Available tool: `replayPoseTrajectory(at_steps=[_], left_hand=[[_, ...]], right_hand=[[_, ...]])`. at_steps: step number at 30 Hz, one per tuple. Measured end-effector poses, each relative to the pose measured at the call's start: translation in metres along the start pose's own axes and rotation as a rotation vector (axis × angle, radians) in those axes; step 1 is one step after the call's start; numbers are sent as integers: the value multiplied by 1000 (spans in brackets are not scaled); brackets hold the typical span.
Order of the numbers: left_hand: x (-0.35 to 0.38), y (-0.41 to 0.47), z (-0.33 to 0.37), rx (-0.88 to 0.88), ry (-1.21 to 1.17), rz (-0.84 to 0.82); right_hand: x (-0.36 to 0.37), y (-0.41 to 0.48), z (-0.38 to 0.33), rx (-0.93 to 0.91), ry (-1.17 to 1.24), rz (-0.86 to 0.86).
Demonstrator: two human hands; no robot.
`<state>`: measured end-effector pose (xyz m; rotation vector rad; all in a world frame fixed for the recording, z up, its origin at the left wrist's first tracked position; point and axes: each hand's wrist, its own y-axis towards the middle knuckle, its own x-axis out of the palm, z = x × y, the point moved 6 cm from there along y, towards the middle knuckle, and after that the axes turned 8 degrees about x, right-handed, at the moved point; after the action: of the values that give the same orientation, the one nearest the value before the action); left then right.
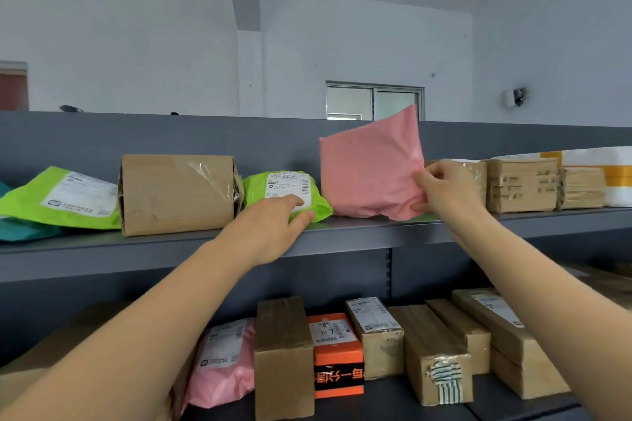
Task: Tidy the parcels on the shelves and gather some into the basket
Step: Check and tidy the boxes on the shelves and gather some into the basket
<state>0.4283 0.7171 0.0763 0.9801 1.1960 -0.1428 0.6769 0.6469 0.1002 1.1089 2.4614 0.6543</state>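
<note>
A pink mailer bag (371,171) stands upright on the upper grey shelf (342,232). My right hand (444,188) pinches its right edge between thumb and fingers. To its left lies a small green mailer bag (273,188) with a white label. My left hand (280,222) reaches onto this green bag, fingers resting on its label and front edge. No basket is in view.
Left on the upper shelf are a brown carton (178,193) and a larger green bag (61,202). Right of the pink bag stand taped cardboard boxes (521,184). The lower shelf holds a pink bag (225,359), an orange box (337,352) and several brown cartons.
</note>
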Motion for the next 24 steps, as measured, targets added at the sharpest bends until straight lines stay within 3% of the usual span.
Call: replayPoseTrajectory(at_steps=[2, 4, 7, 10, 12, 16, 24], left_hand=[[-2, 0, 1, 1, -47, 37], [-12, -3, 3, 10, -185, 178], [-24, -7, 0, -58, -636, 360], [-21, -6, -9, -267, -1099, 397], [-19, -9, -14, -335, -1138, 389], [-14, -14, -3, -189, -913, 310], [-23, -17, 6, -126, -828, 510]], right_hand=[[-1, -12, -9, -80, -30, 11], [3, -35, -22, -257, -126, -1], [24, -76, -28, -658, -360, -76], [46, -99, -12, -971, -655, -42], [50, -101, -4, -997, -668, -43], [53, -103, 2, -1006, -680, -42], [38, -105, -3, -905, -510, -130]])
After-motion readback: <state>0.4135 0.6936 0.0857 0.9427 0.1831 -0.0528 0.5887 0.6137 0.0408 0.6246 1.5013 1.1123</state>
